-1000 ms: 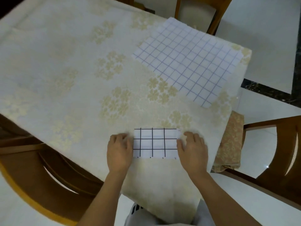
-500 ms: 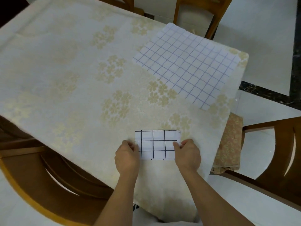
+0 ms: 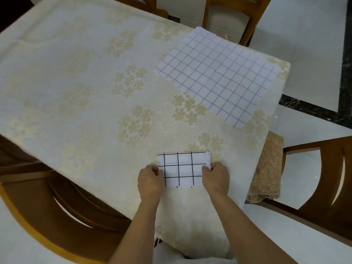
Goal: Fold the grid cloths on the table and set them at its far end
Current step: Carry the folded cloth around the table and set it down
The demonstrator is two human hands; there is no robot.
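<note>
A small folded white cloth with a black grid (image 3: pixel 183 169) is pinched at both side edges by the left hand (image 3: pixel 150 181) and right hand (image 3: pixel 216 178), at six o'clock on the cream floral-clothed bench (image 3: pixel 76 82). Its folding looks done; placement remains. A larger white cloth with a blue grid (image 3: pixel 219 75) is seen spread at one o'clock, unfolded.

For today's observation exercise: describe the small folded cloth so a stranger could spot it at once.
Start at the cream floral tablecloth and go to its near edge. There the small folded white cloth is held between both hands. Its bold black grid is wide, unlike the large flat cloth with fine purple lines farther away.
</note>
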